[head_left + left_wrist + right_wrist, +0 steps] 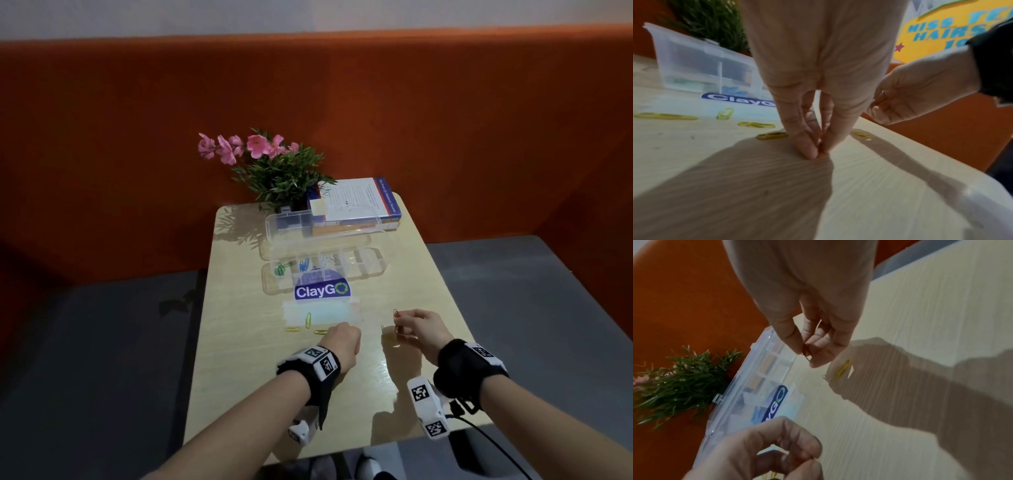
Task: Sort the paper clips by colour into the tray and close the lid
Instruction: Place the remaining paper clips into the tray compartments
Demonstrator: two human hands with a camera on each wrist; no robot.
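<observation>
A clear compartment tray point(380, 270) lies mid-table with its lid point(322, 222) standing open behind it. Green clips point(282, 269) and blue clips point(304, 264) sit in its left compartments. Several yellow clips point(308, 320) lie loose on the table in front of it. My left hand point(819, 155) points down at the table just right of them, its fingertips pinching a small reddish clip against the surface. My right hand point(399, 320) hovers above the table and pinches red clips point(396, 313) between thumb and finger. One more yellow clip point(842, 369) lies under that hand.
A flowering plant point(274, 164) and a book point(356, 202) stand behind the tray at the table's far edge. A blue ClayGo sticker point(322, 291) marks the table before the tray. An orange wall rises behind the table, and grey floor lies on both sides of it.
</observation>
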